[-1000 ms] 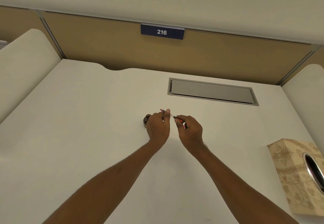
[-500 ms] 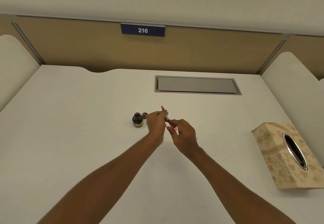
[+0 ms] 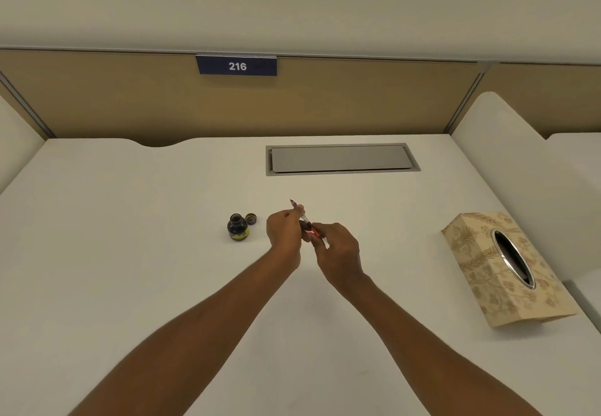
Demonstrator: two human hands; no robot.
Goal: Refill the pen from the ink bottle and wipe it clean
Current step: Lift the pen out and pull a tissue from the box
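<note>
A thin red pen (image 3: pixel 305 219) is held above the white desk (image 3: pixel 130 253), its nib pointing up and away. My left hand (image 3: pixel 284 230) pinches its front part near the nib. My right hand (image 3: pixel 338 249) grips the rear red barrel. A small dark ink bottle (image 3: pixel 237 227) with a yellow label stands uncapped on the desk just left of my left hand. Its dark cap (image 3: pixel 250 219) lies right behind it.
A patterned beige tissue box (image 3: pixel 507 269) with an oval slot sits at the right. A grey cable hatch (image 3: pixel 341 159) is set into the desk further back. Tan partition walls with a blue "216" sign (image 3: pixel 236 65) enclose the desk.
The view has swung, so the ink bottle, earlier hidden behind my left hand, now shows fully at its left. Both hands still hold the pen between them, turned slightly.
</note>
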